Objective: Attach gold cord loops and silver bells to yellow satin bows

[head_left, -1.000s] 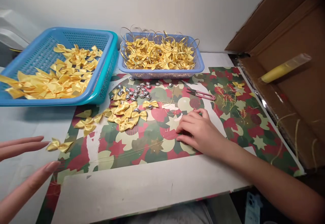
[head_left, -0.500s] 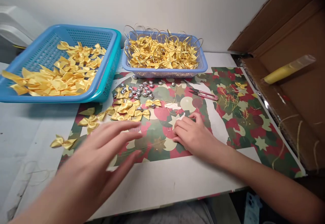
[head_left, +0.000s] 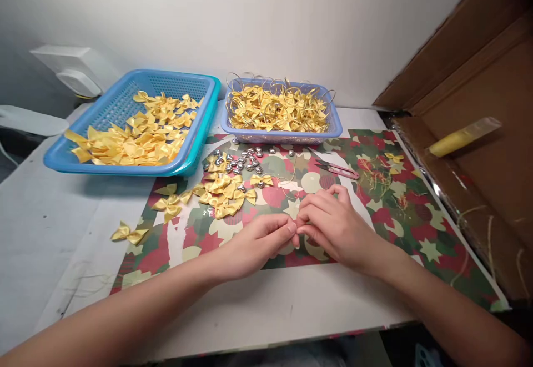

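Observation:
My left hand and my right hand meet fingertip to fingertip over the patterned paper mat. Both are closed in a pinch on something too small to make out. Just beyond them lies a loose heap of yellow ribbon bows and several silver beads. Pink thread snips lie to the right of the beads. One yellow bow lies apart at the left, off the mat.
A large blue basket of plain yellow bows stands at the back left. A smaller blue basket holds bows with gold loops. An open cardboard box with a yellow tube fills the right side. A white wall is close behind.
My left hand swept in from the left edge to the middle and closed against my right hand's fingertips. My right hand lifted from flat on the mat into a pinch. The view tilted down.

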Demonstrator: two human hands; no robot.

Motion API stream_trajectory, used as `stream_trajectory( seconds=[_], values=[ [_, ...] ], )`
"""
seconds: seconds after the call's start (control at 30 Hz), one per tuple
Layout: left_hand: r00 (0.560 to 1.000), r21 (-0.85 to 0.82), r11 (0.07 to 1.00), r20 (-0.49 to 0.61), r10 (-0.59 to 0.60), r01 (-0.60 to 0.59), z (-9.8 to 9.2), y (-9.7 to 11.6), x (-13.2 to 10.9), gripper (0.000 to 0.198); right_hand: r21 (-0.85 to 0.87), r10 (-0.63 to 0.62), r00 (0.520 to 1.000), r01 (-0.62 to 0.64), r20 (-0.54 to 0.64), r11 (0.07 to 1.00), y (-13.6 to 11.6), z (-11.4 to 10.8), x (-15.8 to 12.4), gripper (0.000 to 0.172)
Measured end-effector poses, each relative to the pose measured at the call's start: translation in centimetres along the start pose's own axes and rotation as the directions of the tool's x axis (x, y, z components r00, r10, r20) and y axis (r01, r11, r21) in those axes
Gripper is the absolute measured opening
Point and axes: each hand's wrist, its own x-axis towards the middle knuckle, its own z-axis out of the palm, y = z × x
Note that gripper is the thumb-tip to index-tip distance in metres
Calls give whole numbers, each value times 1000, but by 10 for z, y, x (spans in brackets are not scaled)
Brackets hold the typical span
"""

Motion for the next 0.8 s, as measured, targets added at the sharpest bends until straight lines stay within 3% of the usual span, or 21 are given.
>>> stream_trajectory(
  seconds=[0.1, 0.17, 0.27, 0.33, 0.43, 0.57, 0.8],
  values=[
    [995, -117, 992, -93, 37, -48, 0, -16, 4, 43, 88, 54, 998, -53, -9, 995, 6, 0, 4, 11],
    [988, -145, 987, -142, 53, -74, 0, -23, 2, 42, 100, 132, 987, -122, -94, 987, 13, -5, 5, 3],
    [980, -131, 984, -174, 94, -118, 3, -23, -8, 41, 77, 269, 913, -258, -306, 963, 26, -19, 1, 5],
    [974, -54, 984, -163, 157, -168, 6, -22, -15, 38, 64, 350, 860, -352, -372, 934, 33, -27, -4, 4],
    [971, -25, 984, -164, 173, -179, 10, -21, -19, 33, 36, 456, 859, -461, -233, 887, 36, -26, -6, 5],
    [950, -78, 979, -268, 160, -187, 11, -27, -13, 30, -66, 513, 858, -512, 12, 857, 29, -2, 7, 6],
    [887, -86, 976, -439, 142, -199, 7, -30, -7, 27, -256, 459, 882, -422, 105, 870, 20, 22, 21, 14]
  ],
)
